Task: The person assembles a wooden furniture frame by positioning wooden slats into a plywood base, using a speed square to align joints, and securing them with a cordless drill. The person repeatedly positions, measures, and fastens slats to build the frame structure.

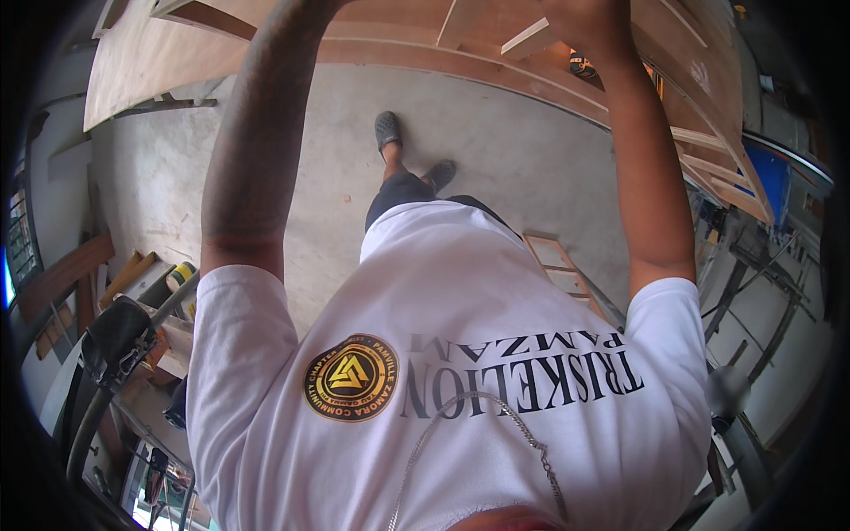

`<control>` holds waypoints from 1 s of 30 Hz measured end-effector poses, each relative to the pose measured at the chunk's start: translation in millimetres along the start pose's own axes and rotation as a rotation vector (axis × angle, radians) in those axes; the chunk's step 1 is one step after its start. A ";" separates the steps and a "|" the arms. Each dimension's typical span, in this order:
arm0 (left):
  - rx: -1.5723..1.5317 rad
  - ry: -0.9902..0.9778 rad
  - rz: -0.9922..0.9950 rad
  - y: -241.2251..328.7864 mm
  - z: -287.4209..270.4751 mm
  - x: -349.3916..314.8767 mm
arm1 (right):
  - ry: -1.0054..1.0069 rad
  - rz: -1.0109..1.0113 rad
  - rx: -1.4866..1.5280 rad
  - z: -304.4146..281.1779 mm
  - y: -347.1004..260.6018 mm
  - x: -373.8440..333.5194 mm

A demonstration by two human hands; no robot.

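Both my arms are raised toward a large plywood frame [372, 51] with wooden ribs across the top of the head view. My left forearm [270, 115] runs up to the top edge, where the hand itself is cut off. My right hand [588, 25] shows only in part at the top, beside a short pale wooden strip [529, 41] of the frame. Its fingers are hidden or out of the picture, so whether it grips the wood cannot be made out. A yellow-and-black tool [580, 65] lies close below that hand, partly covered.
I stand in grey clogs [387, 130] on a concrete floor [310, 159]. A small ladder-like wooden frame [560, 268] is on the floor to my right. Wood offcuts [133, 274] and a black item on a bar [119, 341] are at left. Metal stands [748, 257] and a blue panel [772, 181] are at right.
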State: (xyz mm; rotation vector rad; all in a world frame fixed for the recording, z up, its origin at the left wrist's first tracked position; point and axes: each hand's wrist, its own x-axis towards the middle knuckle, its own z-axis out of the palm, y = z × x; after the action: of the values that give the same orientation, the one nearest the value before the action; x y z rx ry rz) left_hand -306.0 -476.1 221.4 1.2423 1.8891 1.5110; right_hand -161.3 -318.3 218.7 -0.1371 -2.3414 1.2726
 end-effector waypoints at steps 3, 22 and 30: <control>0.078 0.004 0.057 -2.7 -4.6 0.9 | -0.010 -0.040 -0.066 -1.2 -2.0 -2.4; -0.059 0.005 0.038 -4.2 -2.2 2.1 | 0.015 -0.207 -0.252 3.4 -9.2 -2.7; 0.030 0.050 0.062 -5.5 1.7 0.4 | 0.008 -0.218 -0.257 8.2 -2.6 2.9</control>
State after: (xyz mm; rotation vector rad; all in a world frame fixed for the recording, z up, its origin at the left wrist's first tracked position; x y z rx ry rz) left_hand -307.0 -475.0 215.8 1.2985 1.9290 1.5644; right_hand -167.2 -325.2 218.1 0.0305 -2.4272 0.8653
